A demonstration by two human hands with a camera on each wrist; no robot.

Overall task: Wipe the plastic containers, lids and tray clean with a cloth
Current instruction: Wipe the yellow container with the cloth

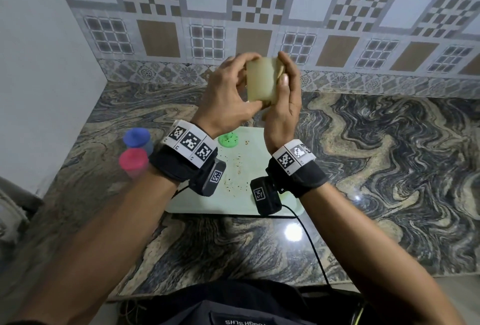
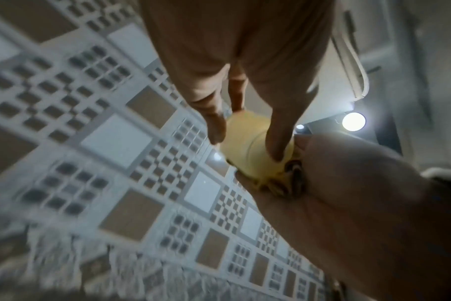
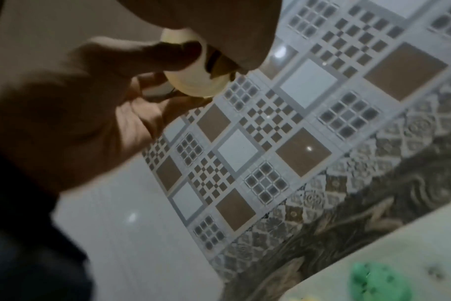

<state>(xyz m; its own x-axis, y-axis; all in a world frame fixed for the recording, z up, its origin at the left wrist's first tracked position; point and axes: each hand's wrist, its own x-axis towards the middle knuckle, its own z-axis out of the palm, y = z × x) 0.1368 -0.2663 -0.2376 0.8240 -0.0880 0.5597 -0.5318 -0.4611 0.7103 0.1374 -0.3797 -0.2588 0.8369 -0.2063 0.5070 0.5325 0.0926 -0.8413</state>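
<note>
Above the tray, both hands hold up a pale yellow plastic container [image 1: 261, 80]. My left hand [image 1: 240, 85] grips it from the left, thumb underneath and fingers over the top. From the right, my right hand [image 1: 283, 70] presses a brown patterned cloth [image 2: 291, 179] against the container's end, thumb along its side. The left wrist view shows the container [image 2: 255, 146] between my left fingertips. Below lies the pale green tray [image 1: 259, 148], speckled with crumbs, with a green lid [image 1: 228, 140] on its far left part.
A blue container [image 1: 136, 137] and a pink container [image 1: 133, 162] stand on the marble counter left of the tray. A tiled wall runs along the back and a plain wall on the left. A black cable [image 1: 311, 241] trails over the counter's front edge.
</note>
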